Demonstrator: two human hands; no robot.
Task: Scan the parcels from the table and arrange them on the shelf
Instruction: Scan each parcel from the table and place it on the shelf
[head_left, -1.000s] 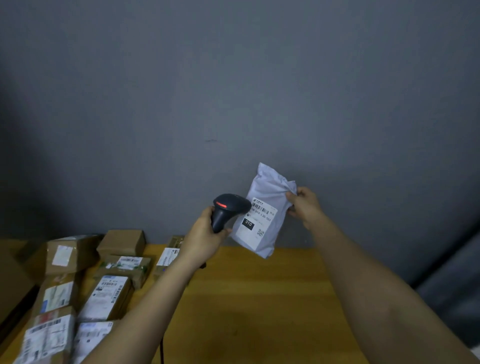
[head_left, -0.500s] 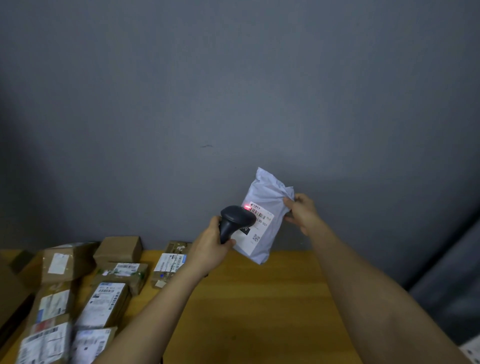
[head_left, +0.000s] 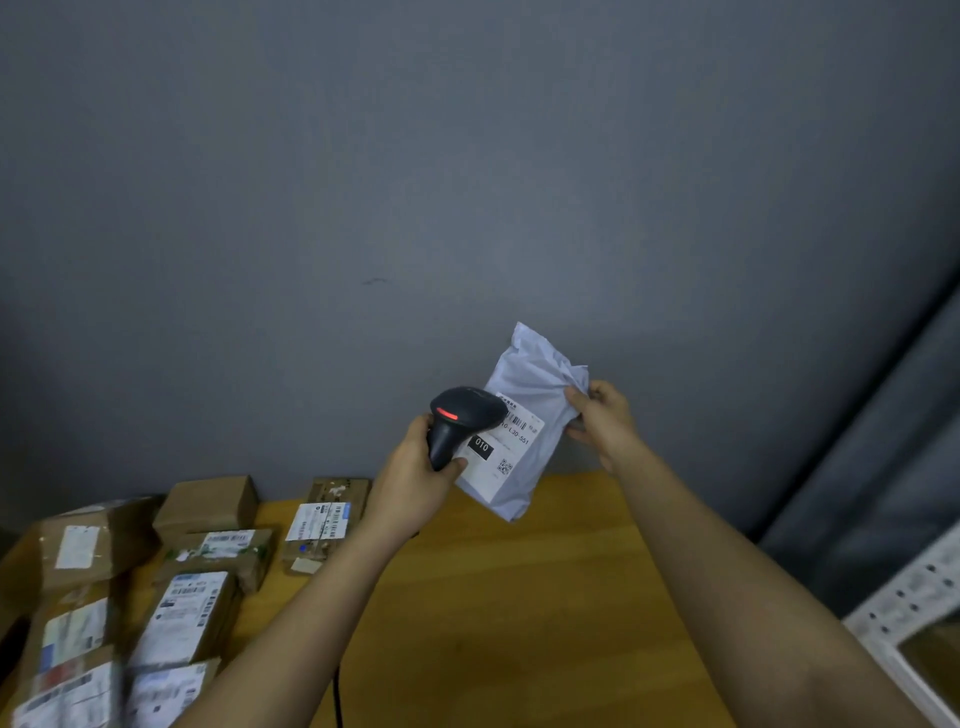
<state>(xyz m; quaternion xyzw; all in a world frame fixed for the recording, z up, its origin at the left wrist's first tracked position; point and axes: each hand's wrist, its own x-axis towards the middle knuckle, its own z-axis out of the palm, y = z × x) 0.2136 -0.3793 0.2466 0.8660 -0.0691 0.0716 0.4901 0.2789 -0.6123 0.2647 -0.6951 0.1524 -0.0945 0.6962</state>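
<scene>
Crinkled white plastic mailer bag (head_left: 535, 384) with a smooth paper label (head_left: 506, 449); barcode scanner (head_left: 460, 423) of matt dark plastic; table (head_left: 519, 597) of smooth, faintly glossy yellow wood; cardboard parcels (head_left: 156, 582), brown and matt, with paper labels; matt grey wall (head_left: 415, 182); perforated white metal shelf frame (head_left: 904, 603)

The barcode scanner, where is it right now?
In the head view, the barcode scanner is gripped by the left hand at centre, aimed at the white parcel the right hand holds above the table.
</scene>
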